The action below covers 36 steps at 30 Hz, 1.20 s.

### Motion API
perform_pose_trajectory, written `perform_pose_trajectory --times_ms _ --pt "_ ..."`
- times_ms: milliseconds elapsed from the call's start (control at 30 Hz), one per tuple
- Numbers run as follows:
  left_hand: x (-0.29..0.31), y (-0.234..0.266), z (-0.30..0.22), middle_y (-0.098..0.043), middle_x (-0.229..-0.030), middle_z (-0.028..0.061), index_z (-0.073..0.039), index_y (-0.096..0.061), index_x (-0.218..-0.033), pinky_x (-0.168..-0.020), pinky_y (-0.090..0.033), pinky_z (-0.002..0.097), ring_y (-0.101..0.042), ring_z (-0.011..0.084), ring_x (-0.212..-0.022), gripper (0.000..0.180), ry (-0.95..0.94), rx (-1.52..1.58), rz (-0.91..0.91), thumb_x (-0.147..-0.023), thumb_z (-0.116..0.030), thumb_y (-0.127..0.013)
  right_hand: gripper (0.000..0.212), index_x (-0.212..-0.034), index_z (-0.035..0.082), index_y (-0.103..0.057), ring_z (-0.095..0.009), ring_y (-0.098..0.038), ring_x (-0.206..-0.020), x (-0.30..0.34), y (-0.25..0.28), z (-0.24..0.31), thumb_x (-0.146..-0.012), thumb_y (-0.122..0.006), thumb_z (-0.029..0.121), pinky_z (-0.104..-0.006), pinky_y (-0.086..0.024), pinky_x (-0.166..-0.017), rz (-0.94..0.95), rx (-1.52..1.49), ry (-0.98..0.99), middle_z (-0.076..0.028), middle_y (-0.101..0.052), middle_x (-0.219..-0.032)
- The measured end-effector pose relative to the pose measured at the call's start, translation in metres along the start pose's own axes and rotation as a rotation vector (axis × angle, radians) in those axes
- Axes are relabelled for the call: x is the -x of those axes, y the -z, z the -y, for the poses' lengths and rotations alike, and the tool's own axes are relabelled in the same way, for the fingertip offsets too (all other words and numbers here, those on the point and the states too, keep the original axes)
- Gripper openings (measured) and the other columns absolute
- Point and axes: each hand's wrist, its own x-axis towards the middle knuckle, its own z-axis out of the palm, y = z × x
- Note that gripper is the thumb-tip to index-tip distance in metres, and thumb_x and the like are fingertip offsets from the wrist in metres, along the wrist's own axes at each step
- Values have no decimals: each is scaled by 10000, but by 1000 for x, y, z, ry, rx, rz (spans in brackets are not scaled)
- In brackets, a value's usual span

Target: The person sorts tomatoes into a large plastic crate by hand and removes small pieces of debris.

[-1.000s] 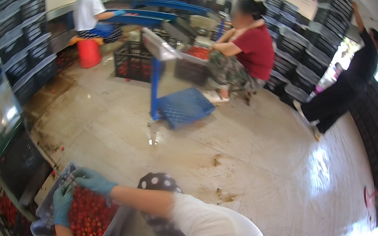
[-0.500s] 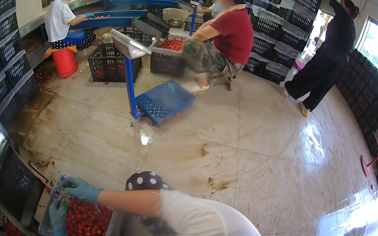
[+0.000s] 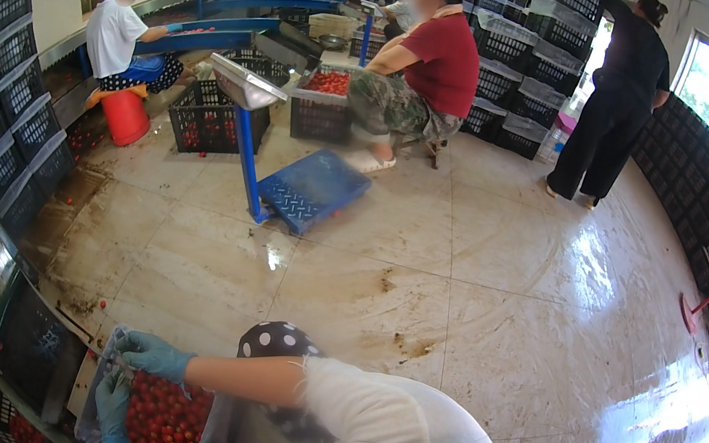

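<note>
At the lower left, a crate holds many small red fruits [image 3: 168, 426] that look like cherry tomatoes. A pale plastic liner [image 3: 215, 430] comes up around the fruit and over the crate's sides. My right hand [image 3: 158, 356], in a blue-green glove, reaches across to the crate's far left corner, its fingers bent on the liner's edge. Just below it, my left hand [image 3: 112, 411], gloved alike, lies along the left side with fingers curled at the same edge. Greyish film shows between the two hands. Their fingertips are partly hidden.
Dark machinery [image 3: 34, 345] stands left of the crate. Ahead is a blue platform scale [image 3: 312, 190]. A person in red [image 3: 440, 56] sits beside a fruit crate [image 3: 322, 111]; another in white [image 3: 113, 32] sits at the conveyor [image 3: 216, 36]. Black crates [image 3: 557, 67] rise behind.
The person in black at the back right has stepped in toward the stacked crates and now stands more upright. My hands stay almost where they were on the liner. The view has shifted slightly.
</note>
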Motion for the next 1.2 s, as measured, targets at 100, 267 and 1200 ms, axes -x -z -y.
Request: perform_pose_trajectory --times_ms 100,267,1200 --pt "4 2 -6 -618 -973 117 80 -560 -1074 -745 -417 252 -545 142 -846 308 -11 -12 -12 -835 -113 -527 137 -907 11 -528 -81 -479 -537 -2 -1 1 -825 -546 120 -223 -404 -482 24 14 1 -53 -573 -744" --pt "-6 1 11 -617 -955 108 74 -569 -1042 -723 -427 254 -547 142 -828 280 -7 -7 -11 -842 -116 -526 147 -908 17 -533 -85 -502 -595 0 2 3 -825 -567 133 -227 -416 -505 -8 97 41 -53 -577 -771" --pt "-30 10 50 -599 -918 71 44 -571 -1023 -681 -428 247 -527 118 -780 296 -48 105 74 -845 -192 -571 273 -976 -13 -537 -146 -529 -799 -3 -1 8 -773 -606 156 -278 -439 -730 -19 40 -27 -81 -582 -861"
